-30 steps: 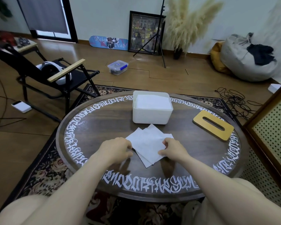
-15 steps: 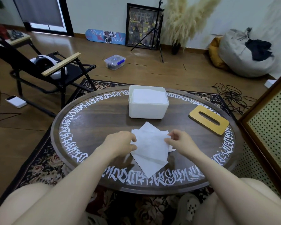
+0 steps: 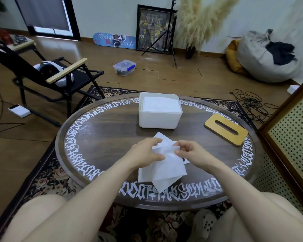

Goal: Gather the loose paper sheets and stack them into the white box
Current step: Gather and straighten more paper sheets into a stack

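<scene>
A few loose white paper sheets (image 3: 164, 169) hang from both my hands above the near part of the round wooden table (image 3: 101, 135). My left hand (image 3: 144, 151) pinches their upper left edge and my right hand (image 3: 191, 151) pinches the upper right edge, so the sheets droop toward me. One more white corner lies on the table behind my right hand. The white box (image 3: 158, 120) stands beyond the hands at the table's far middle, with a stack of white sheets inside it.
A wooden lid with a slot (image 3: 226, 129) lies on the table's right side. A black folding chair (image 3: 47, 75) stands at the left, a perforated cabinet (image 3: 290, 137) close at the right. Cables, a plastic container and a tripod are on the floor beyond.
The sheets lay flat on the table under my hands a second ago. Now both hands have drawn together and lifted them off the surface by the top edge.
</scene>
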A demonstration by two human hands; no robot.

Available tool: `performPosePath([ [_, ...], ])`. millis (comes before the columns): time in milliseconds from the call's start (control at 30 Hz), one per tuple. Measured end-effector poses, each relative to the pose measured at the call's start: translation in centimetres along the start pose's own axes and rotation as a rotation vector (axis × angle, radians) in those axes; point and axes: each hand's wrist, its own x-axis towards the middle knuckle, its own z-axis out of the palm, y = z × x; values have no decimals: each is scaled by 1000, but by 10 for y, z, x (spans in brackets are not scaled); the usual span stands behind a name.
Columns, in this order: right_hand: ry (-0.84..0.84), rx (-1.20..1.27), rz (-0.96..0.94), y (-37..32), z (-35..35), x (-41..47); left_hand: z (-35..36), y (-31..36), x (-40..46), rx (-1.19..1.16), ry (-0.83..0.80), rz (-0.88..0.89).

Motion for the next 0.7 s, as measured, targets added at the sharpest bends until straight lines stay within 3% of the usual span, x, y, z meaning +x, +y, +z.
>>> performPosePath([
  [167, -86, 17, 9, -1, 4, 0, -2, -2, -1, -173, -169, -57],
  [267, -66, 57, 16, -4, 6, 0, -3, -4, -4, -239, -188, -115],
  [700, 36, 53, 129, -10, 12, 1, -6, -3, -9, -857, 123, -377],
])
